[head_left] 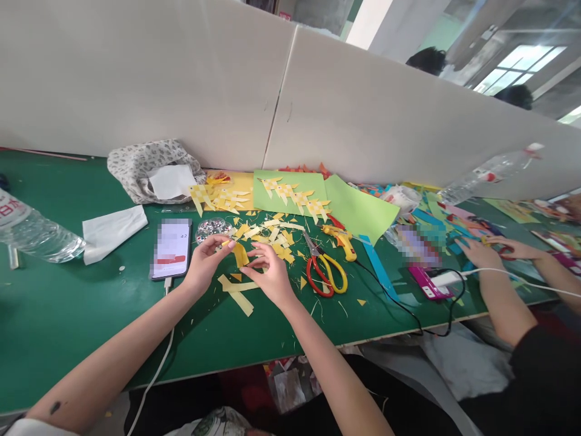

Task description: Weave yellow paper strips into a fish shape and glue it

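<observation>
A folded piece of yellow paper (240, 255) is held up between my two hands, above the green table. My left hand (209, 257) pinches its upper left end. The fingertips of my right hand (267, 269) close on its lower right side. Beneath and behind lie cut yellow paper scraps (276, 236) and pale strips (240, 297). Scissors (325, 269) with red and yellow handles rest to the right of my right hand. A yellow glue gun (341, 240) lies just beyond them. Behind my left hand is a round clear case (213, 228) of small dark and white pieces.
A phone (170, 249) on a white cable lies left of my left hand. Woven yellow paper fish (295, 197) sit on green sheets at the back. Water bottles (36, 227) stand at both sides. On the right, a co-worker's hands (481, 254) work near a magenta power strip (429, 283).
</observation>
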### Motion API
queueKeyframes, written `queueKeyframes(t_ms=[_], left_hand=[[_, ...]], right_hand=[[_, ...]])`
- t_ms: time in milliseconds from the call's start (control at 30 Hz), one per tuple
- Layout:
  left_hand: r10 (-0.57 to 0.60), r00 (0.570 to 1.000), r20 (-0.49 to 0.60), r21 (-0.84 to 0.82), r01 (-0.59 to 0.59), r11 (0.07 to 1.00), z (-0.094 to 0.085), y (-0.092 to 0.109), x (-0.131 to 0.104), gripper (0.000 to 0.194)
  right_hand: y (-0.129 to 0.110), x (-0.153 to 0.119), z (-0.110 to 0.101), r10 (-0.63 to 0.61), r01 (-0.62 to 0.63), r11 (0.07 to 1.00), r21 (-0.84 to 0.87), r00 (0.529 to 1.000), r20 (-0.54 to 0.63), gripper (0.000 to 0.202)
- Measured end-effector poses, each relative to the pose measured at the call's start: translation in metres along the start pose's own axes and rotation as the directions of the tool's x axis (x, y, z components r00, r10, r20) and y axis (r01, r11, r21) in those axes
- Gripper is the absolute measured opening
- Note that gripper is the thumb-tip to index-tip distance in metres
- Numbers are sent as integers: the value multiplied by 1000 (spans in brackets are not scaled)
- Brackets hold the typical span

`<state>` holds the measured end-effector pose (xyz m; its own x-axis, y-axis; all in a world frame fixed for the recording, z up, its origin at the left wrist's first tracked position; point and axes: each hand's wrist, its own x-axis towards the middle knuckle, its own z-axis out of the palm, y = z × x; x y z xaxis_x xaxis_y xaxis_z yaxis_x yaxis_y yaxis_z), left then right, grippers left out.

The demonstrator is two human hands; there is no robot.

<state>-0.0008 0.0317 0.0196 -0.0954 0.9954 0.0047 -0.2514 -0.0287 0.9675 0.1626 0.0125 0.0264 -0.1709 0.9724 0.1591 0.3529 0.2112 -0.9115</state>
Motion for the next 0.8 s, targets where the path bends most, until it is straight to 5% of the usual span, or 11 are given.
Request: queueKeyframes(t_ms=[267,400,600,800], left_hand=[[-67,998,6,-86,68,994,1,8,-4,26],[-79,997,-3,-112,78,991,3,11,-5,25],[-77,997,-20,-99,74,992,4,10,-4,27],[-25,999,-31,-47,23,999,4,10,-3,25]], right_hand=[[-4,4,7,-96,64,964,-258,989,-113,45],[-7,4,5,-77,62,986,-157,993,-91,25],[-10,0,-3,-12,12,1000,-12,997,-72,27],[-10,3,-6,-79,73,994,-82,994,-70,17]])
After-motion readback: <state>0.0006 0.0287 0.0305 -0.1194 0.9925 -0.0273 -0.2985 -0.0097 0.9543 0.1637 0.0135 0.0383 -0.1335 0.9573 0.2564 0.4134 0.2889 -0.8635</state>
